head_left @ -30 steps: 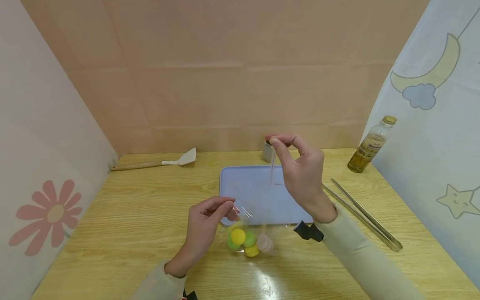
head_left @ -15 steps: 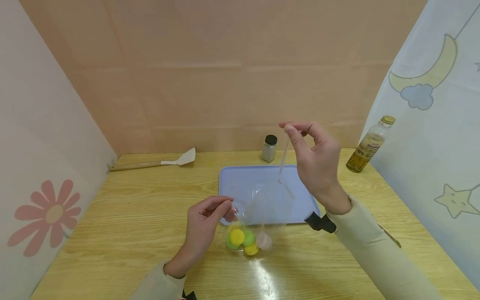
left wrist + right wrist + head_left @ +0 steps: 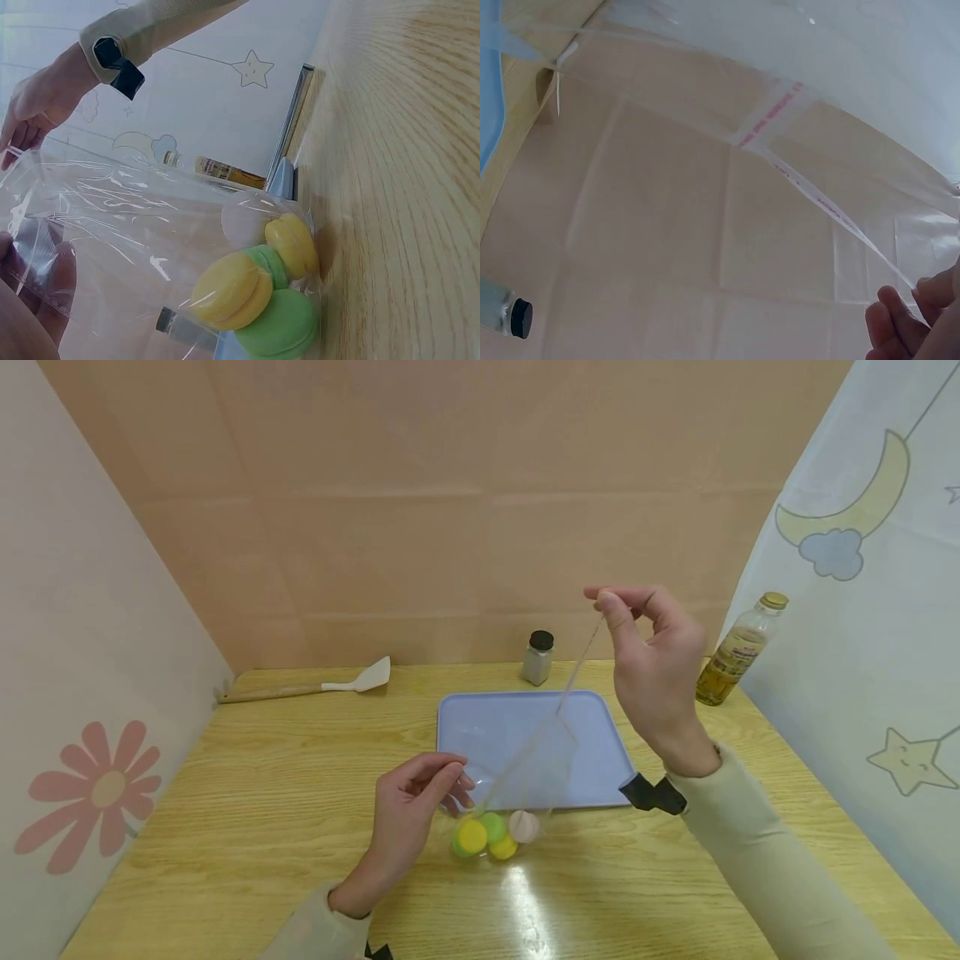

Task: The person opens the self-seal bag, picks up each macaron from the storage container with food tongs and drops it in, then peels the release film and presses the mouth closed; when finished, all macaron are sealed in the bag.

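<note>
My left hand (image 3: 408,797) pinches one edge of a clear plastic bag (image 3: 112,225) low over the table. Inside the bag's bottom sit macarons: yellow (image 3: 232,291), green (image 3: 279,324) and a pale one (image 3: 244,217). Raised at the upper right, my right hand (image 3: 663,672) grips the end of a thin liner strip (image 3: 829,210) between thumb and fingers. That strip stretches taut down to the bag's mouth, with part peeled off and part still attached. Red print runs along the attached part in the right wrist view.
Behind the bag lies a blue tray (image 3: 480,714). A black-capped jar (image 3: 537,662) stands beyond it, and a bottle (image 3: 735,652) of amber liquid is at the back right. A spatula (image 3: 300,688) lies at the back left. Metal tongs (image 3: 291,116) rest on the right side.
My right hand has moved up and to the right, drawing the strip out longer from the bag's mouth. The left hand has stayed nearly still; the pale macaron has shifted slightly upward.
</note>
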A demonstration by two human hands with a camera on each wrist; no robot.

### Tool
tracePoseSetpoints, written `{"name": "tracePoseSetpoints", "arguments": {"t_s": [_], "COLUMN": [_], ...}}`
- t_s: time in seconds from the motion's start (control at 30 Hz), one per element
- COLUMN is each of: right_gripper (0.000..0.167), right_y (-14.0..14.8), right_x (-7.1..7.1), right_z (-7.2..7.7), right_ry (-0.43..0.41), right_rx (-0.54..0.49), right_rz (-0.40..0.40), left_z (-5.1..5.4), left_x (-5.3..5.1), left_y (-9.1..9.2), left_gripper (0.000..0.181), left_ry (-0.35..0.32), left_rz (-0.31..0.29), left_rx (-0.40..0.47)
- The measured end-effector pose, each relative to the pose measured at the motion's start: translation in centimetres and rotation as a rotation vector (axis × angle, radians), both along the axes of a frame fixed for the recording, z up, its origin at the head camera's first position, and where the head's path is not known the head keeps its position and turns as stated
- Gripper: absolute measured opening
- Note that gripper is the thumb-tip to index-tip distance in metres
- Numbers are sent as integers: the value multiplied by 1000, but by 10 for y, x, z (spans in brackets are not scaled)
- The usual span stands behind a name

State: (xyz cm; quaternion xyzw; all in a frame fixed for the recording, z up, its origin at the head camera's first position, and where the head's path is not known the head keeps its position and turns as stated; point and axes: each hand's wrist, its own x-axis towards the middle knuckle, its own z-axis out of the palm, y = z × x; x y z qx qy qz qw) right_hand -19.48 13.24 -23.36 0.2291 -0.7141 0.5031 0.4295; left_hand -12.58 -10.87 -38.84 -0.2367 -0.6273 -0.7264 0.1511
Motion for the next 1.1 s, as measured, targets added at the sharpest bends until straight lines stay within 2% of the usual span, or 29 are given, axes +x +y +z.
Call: {"name": "tracePoseSetpoints", "arguments": {"t_s": [0.17, 0.37, 0.77, 1.1], "right_gripper": [14, 17, 12, 11], "right_y": [3, 9, 14, 21], "right_x": [-1, -4, -5, -8], "right_z": [4, 10, 23, 29], "right_ry": [-10, 10, -45, -51], "right_rx": [-65, -78, -167, -259], "right_rz": [-29, -71, -183, -218], "left_z": [0, -1, 0, -1], "left_x": [0, 0, 1, 0], "left_y": [0, -1, -1, -1], "left_gripper": [11, 11, 10, 10], "left_ry": [7, -13, -21, 29], "left_rz": [5, 13, 28, 26], "left_rx": [1, 4, 2, 8]}}
